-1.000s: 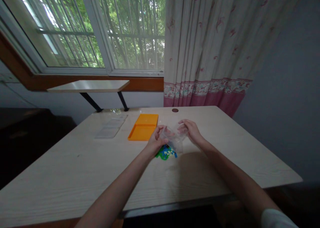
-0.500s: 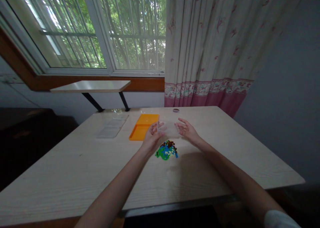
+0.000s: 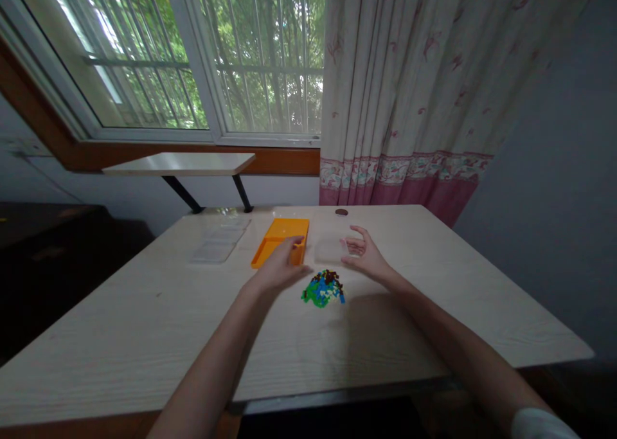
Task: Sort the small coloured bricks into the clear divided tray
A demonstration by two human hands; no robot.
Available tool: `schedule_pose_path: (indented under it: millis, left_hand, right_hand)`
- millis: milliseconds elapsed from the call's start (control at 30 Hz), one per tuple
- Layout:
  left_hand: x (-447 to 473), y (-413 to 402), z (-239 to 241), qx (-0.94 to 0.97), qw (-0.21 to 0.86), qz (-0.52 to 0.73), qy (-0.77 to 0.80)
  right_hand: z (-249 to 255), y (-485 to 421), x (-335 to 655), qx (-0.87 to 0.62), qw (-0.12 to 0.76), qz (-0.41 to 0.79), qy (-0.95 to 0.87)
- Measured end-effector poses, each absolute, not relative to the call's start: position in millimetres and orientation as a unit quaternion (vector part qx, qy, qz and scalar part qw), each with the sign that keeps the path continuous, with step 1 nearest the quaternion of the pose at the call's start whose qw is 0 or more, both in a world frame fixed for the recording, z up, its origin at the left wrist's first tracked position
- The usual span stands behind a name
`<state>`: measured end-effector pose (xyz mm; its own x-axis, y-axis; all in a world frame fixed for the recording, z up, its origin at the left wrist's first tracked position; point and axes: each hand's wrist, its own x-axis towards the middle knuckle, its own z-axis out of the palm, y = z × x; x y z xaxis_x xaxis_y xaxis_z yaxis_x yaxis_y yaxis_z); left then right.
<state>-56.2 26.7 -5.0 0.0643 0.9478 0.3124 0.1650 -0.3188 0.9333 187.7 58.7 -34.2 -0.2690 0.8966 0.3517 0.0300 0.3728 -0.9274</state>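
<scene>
A small pile of tiny coloured pieces (image 3: 324,288), green, blue, brown and white, lies on the pale wooden table (image 3: 144,323). Just beyond it is a clear plastic container (image 3: 330,250), faint against the tabletop. My right hand (image 3: 365,258) is at the container's right edge with its fingers curled on it. My left hand (image 3: 278,268) is off the container, its fingers stretched out flat towards the near end of an orange tray (image 3: 280,241). Neither hand touches the pile.
Clear plastic sheets (image 3: 219,243) lie left of the orange tray. A small brown round thing (image 3: 341,212) sits at the table's far edge. A narrow shelf (image 3: 178,163) stands under the window, and a curtain (image 3: 409,85) hangs at the back right.
The clear container was held over the pile between both hands, then moved beyond it and lowered. My left hand has let go and moved left towards the orange tray.
</scene>
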Motion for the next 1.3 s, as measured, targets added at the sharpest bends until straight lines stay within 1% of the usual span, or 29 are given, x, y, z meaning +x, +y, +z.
schedule_pose_path:
  millis: [33,133,233,500,733,867,1100,1300]
  left_hand:
    - [-64,28,-7,0.654,0.350,0.494,0.454]
    - [-79,34,-14,0.726,0.316,0.406,0.457]
    - [-81,38,-19,0.765,0.278,0.361,0.455]
    - [-74,42,-29,0.787,0.219,0.385,0.429]
    - [-80,46,-30,0.807,0.160,0.282,0.494]
    - [-85,47,-29,0.814,0.137,0.268,0.497]
    - [-88,49,-29,0.816,0.119,0.273,0.495]
    - [-88,50,-32,0.814,0.116,0.281,0.495]
  right_hand:
    - [-36,60,189,-0.359,0.485,0.432,-0.670]
    - [-42,65,192,-0.384,0.446,0.420,-0.691]
    - [-47,69,191,-0.379,0.416,0.414,-0.715]
    - [-51,82,184,-0.383,0.365,0.386,-0.756]
    - [-50,94,175,-0.396,0.320,0.369,-0.778]
    - [-51,97,169,-0.395,0.317,0.356,-0.785]
    - [-58,97,165,-0.392,0.337,0.316,-0.795]
    - [-57,95,164,-0.400,0.312,0.269,-0.819]
